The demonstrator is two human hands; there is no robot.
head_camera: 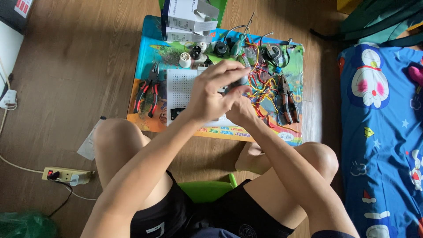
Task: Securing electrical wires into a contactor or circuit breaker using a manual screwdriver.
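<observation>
My left hand (211, 90) and my right hand (241, 108) meet above a white perforated board (178, 92) on a small colourful table (150, 48). Together they grip a small dark grey part (240, 82), pinched between the fingertips; its exact kind is hard to tell. My left hand covers much of it. A tangle of red, yellow and other coloured wires (260, 79) lies just right of the hands.
Red-handled pliers (147, 90) lie left of the board, darker pliers (287, 99) to the right. White sockets and small parts (194, 55) and cardboard boxes (189, 20) sit at the table's far side. A power strip (66, 175) lies on the wooden floor at left, a blue blanket (383, 132) at right.
</observation>
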